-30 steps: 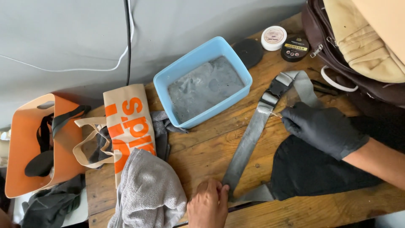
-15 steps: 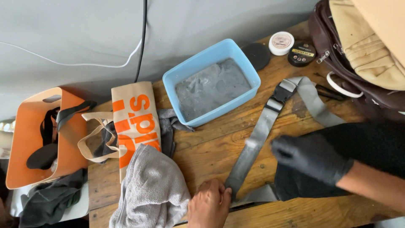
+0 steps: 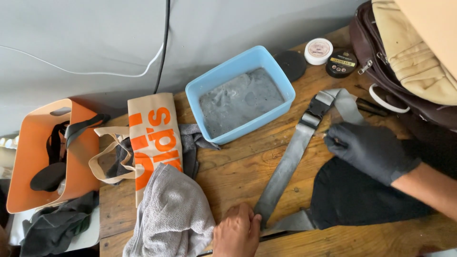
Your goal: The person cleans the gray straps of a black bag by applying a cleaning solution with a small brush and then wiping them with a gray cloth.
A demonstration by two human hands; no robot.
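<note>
Right hand (image 3: 369,150) has moved back up to the strap (image 3: 290,166) just below the buckle (image 3: 318,107), gloved fingers curled, pinching something small. Left hand (image 3: 236,233), bare, presses flat on the strap's lower end, which lies diagonally across the table (image 3: 238,176). Looks like mid-clean; next pass needs that end kept pinned.

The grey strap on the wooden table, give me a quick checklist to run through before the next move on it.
1. Grey strap lying flat on the wooden table: ok.
2. Left hand pinning its near end: ok.
3. Right hand, gloved, close to the black buckle: ok.
4. What the right fingertips hold: cannot tell.
5. Blue tub of grey water clear of the strap: ok.
6. Grey towel beside the left hand: ok.
</note>
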